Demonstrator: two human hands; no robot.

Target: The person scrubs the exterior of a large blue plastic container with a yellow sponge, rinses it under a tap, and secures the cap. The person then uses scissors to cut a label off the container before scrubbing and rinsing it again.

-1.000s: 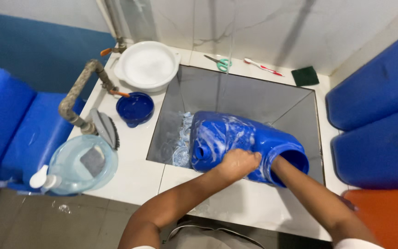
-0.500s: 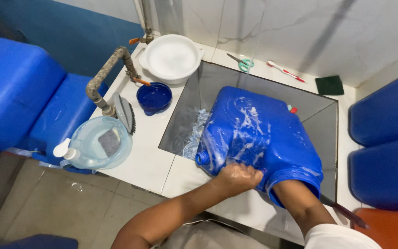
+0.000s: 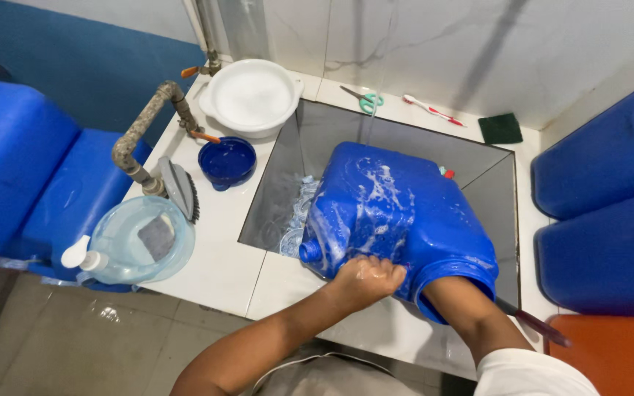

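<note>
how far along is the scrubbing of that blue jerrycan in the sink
Done so far: the blue jerrycan lies in the sink with white suds smeared over its upper face. In hand: the left hand, soapy, presses on the can near its mouth end; the right forearm reaches under the can, its hand hidden. Left: suds are unrinsed, and the sides carry little foam. The brush on the counter lies untouched.

A washing area of a home or small workplace was suggested: a sunken steel sink [image 3: 478, 172] was set into a white tiled bench [image 3: 218, 253], with a pipe tap [image 3: 141, 139], scrubbing brush [image 3: 179, 189], white basin [image 3: 251, 95] and marble-tiled wall [image 3: 442, 44].
</note>
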